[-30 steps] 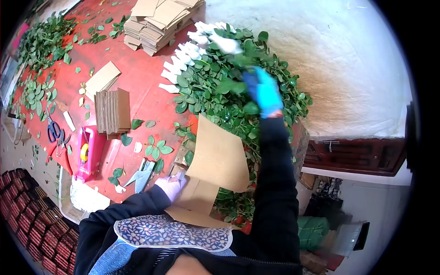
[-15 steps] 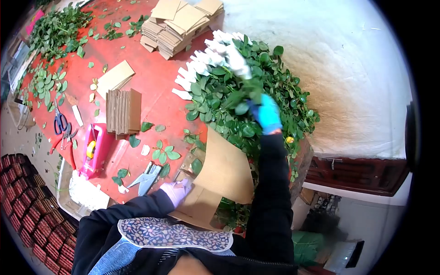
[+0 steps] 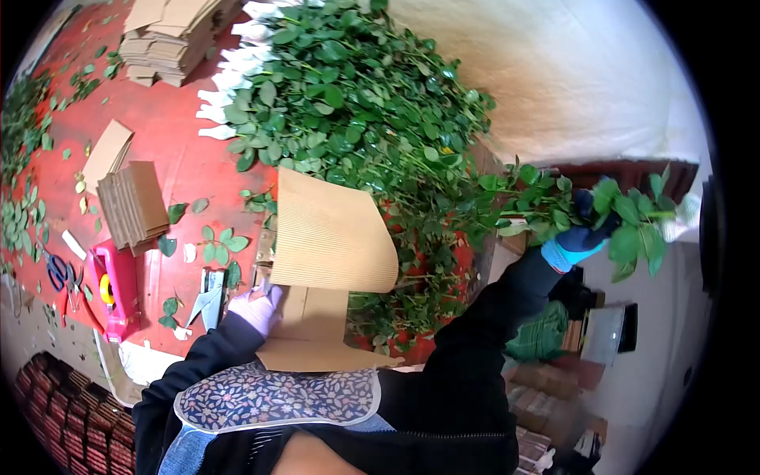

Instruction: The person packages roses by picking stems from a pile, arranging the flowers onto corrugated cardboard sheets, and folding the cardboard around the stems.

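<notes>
My right hand (image 3: pixel 582 236), in a dark and light-blue glove, is closed round a leafy rose stem (image 3: pixel 633 212) held out at the right. A white sleeve (image 3: pixel 687 219) covers the head of that stem. My left hand (image 3: pixel 257 307), in a pale lilac glove, grips the left edge of a folded corrugated cardboard sheet (image 3: pixel 332 233) in front of me; its fingertips are partly hidden. Beyond the cardboard lies a big pile of leafy stems (image 3: pixel 348 103), their white-sleeved heads (image 3: pixel 226 95) pointing left.
Left on the red table (image 3: pixel 178 103) are a cardboard bundle (image 3: pixel 133 204), a pink tape dispenser (image 3: pixel 115 293), a stapler (image 3: pixel 207 301), scissors (image 3: pixel 57 271) and red-handled pruners (image 3: pixel 77 294). A cardboard stack (image 3: pixel 170 43) stands farther back. Loose leaves lie scattered about.
My right hand has swung from above the pile to the far right, carrying the rose stem. The view has turned rightward. My left hand stays at the cardboard, which is opened out more.
</notes>
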The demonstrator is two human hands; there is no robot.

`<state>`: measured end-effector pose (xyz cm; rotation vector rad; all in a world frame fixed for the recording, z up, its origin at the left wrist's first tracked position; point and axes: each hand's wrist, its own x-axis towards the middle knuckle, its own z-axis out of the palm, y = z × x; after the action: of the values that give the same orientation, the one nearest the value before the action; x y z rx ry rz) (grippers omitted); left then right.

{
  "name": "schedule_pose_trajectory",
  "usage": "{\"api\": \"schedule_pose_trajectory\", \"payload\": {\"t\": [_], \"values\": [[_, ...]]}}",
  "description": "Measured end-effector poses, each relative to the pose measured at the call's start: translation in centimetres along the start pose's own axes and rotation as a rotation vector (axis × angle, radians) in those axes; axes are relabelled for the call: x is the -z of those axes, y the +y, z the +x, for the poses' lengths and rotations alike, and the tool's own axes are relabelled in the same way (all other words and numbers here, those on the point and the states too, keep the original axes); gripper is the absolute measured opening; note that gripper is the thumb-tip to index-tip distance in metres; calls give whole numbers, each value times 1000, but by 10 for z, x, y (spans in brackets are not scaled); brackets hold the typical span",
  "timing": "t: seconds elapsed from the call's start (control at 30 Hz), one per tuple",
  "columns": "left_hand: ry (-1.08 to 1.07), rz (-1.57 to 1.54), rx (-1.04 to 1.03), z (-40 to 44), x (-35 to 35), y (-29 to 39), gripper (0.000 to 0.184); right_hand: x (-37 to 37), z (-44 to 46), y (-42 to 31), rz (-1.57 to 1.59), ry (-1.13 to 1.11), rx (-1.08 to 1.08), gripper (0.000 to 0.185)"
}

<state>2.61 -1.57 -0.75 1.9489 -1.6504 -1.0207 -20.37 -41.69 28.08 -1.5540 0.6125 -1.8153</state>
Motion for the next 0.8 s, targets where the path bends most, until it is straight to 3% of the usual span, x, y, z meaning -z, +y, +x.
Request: {"api": "schedule_pose_trajectory", "payload": {"t": [0.1, 0.2, 0.3, 0.37, 0.4, 0.47, 0.5, 0.57, 0.6, 0.67, 0.73, 0.8], "values": [[6, 23, 21, 1, -5, 0, 46, 69, 40, -27, 89, 94, -56, 58], [5, 77, 22, 0, 0, 5, 46, 131, 67, -48, -347, 315, 227, 46], [23, 76, 6, 0, 3, 8, 50, 207, 109, -78, -251, 450, 330, 40], [2, 65, 16, 0, 1, 8, 57, 174, 96, -95, -314, 309, 304, 40], [-4, 78, 18, -1, 0, 8, 62, 159, 92, -86, -580, 224, 368, 43], [35, 66, -17, -1, -1, 8, 62, 95, 58, -65, -677, 28, 237, 45], [42, 52, -26, 0, -3, 5, 61, 60, 32, -39, -371, -160, -20, 43], [-21, 101, 6, 2, -7, 2, 55, -11, -19, 15, 189, -277, -669, 39], [-13, 104, 6, 2, -7, 2, 55, -47, -64, 48, -236, -478, -680, 36], [-2, 121, 2, 2, -13, -1, 55, -132, -122, 98, -302, -924, -924, 37], [31, 102, -11, 2, -8, 3, 50, -190, -173, 147, -438, -1268, -775, 43], [1, 88, 17, 5, -9, 3, 46, -208, -214, 202, -661, -1479, -105, 48]]}}
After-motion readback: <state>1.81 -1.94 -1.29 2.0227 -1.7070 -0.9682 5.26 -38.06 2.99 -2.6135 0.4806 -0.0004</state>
